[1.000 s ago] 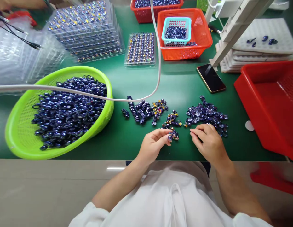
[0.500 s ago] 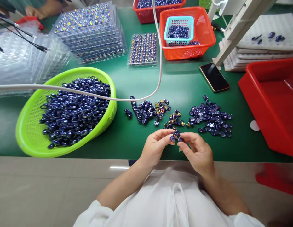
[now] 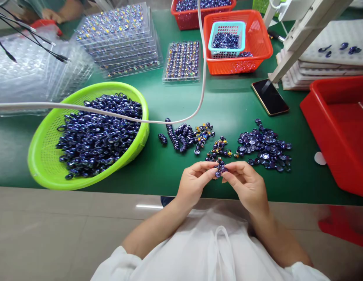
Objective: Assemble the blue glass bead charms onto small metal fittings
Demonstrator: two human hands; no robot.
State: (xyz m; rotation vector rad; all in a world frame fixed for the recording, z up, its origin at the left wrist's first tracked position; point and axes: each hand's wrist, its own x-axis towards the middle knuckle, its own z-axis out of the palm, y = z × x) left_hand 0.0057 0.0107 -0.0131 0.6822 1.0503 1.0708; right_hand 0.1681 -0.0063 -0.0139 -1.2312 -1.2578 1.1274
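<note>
Both hands meet at the table's front edge, fingertips nearly touching. My left hand (image 3: 193, 182) pinches a small shiny dark blue ring-like piece (image 3: 218, 173) with a round bead on it. From the other side, my right hand (image 3: 248, 187) is closed on a small dark blue domed piece (image 3: 224, 169) pressed against it. The fingers partly hide both. Just beyond lies a loose pile of dark pieces with gold-coloured parts (image 3: 219, 146). Further left are rows of stacked dark rings (image 3: 181, 137). Flat dark blue domed pieces (image 3: 265, 146) lie heaped to the right.
A lime green basket (image 3: 41, 166) full of dark rings stands left. Behind are stacked clear trays (image 3: 117, 43), a small filled tray (image 3: 181, 62) and an orange basket (image 3: 254, 35). A phone (image 3: 270, 97) and red bin (image 3: 324, 121) sit right. A white cable (image 3: 202, 78) hangs across.
The whole view has shifted slightly, so the table things appear further right. My hands stay together, and the beaded piece between my fingers has turned a little.
</note>
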